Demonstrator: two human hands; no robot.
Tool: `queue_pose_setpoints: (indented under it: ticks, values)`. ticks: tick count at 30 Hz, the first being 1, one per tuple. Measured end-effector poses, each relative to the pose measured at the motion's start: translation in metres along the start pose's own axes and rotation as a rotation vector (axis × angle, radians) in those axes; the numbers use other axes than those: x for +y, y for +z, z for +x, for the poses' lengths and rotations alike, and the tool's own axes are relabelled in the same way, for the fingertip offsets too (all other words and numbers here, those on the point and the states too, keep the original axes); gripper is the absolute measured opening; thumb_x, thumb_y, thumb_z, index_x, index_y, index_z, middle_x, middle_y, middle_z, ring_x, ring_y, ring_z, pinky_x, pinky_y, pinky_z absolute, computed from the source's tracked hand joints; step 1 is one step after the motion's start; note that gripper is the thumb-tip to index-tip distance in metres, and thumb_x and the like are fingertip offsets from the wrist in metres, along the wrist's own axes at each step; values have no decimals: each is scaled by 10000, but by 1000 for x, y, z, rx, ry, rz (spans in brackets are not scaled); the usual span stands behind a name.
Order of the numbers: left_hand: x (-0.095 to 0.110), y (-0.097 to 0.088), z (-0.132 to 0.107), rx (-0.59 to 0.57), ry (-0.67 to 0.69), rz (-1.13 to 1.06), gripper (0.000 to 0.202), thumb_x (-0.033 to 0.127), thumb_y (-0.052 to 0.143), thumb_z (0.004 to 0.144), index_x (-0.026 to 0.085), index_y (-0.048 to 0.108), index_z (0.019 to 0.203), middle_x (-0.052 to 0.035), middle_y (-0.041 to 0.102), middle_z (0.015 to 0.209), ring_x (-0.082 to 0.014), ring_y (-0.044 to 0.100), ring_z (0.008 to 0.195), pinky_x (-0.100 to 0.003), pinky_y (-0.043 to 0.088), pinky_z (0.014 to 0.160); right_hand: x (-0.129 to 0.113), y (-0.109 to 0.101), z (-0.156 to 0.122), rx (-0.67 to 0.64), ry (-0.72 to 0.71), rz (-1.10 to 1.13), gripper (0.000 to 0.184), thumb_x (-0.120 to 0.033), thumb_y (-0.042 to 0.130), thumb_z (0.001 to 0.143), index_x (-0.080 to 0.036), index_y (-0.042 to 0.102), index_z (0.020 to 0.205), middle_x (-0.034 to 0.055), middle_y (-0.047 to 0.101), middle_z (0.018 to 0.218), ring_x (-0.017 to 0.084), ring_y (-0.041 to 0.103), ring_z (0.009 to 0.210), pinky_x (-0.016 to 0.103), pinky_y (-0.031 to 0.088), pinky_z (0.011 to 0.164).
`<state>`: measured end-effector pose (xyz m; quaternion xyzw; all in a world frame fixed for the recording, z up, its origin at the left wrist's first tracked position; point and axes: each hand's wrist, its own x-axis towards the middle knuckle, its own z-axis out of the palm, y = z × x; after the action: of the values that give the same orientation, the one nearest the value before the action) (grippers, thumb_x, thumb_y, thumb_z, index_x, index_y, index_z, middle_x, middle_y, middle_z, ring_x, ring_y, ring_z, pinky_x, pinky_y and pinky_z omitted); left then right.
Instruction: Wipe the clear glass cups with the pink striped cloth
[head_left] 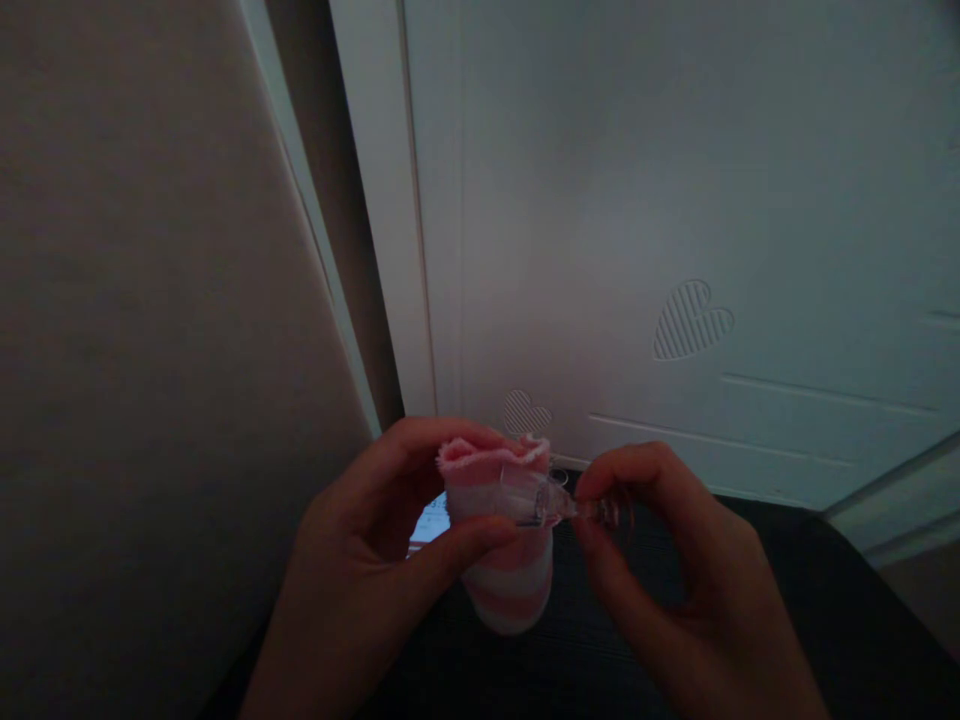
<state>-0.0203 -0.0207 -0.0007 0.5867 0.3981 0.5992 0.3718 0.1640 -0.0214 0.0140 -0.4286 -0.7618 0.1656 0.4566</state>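
A pink-and-white striped fuzzy fabric piece (506,590), shaped like a sock or small pouch, hangs upright in front of me with its folded edge at the top. My left hand (375,550) grips it near that edge, fingers behind and thumb in front. Across its front lies a clear plastic piece (529,497) with a narrowing tip; its exact kind is hard to tell in the dim light. The left thumb rests at its left end. My right hand (675,570) pinches the narrow right end between thumb and forefinger, beside a small coil-like loop.
Below the hands is a dark surface (675,620). A lit screen (430,525) shows partly behind my left hand. Beyond stands a white panel (600,200) with raised hearts, and a brownish wall (150,300) rises on the left.
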Motion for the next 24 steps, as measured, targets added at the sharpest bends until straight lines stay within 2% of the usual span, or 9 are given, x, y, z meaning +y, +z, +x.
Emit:
queue_pose_setpoints:
  ticks: [5, 10, 17, 24]
  values:
    - [1, 1, 0, 16, -14, 8, 259, 248, 781, 755, 354, 671, 964, 114, 747, 969, -105, 698, 884, -112, 555, 747, 1, 3, 0, 7, -3, 28, 295, -2, 561, 741, -262, 553, 881, -71, 609, 754, 111, 585, 674, 209, 442, 591]
    - [-1, 0, -1, 24, 6, 2, 249, 214, 752, 782, 346, 672, 977, 108, 740, 975, -103, 695, 875, -107, 558, 736, 5, 4, 0, 51, 49, 105, 303, -36, 565, 795, -275, 566, 981, -32, 658, 913, 145, 632, 817, 253, 490, 686]
    - [-1, 3, -3, 50, 10, -13, 260, 170, 737, 784, 352, 681, 961, 123, 734, 980, -101, 700, 899, -96, 557, 740, 9, 4, 1, 58, 107, 57, 231, -121, 619, 830, -271, 576, 1000, -35, 670, 849, 142, 648, 769, 261, 506, 680]
    - [-1, 5, -4, 115, 7, 19, 303, 167, 760, 754, 355, 679, 978, 113, 754, 988, -104, 714, 857, -104, 557, 728, 4, 9, 3, 106, 137, 53, 258, -144, 643, 817, -294, 582, 1017, -47, 660, 843, 141, 645, 773, 261, 510, 680]
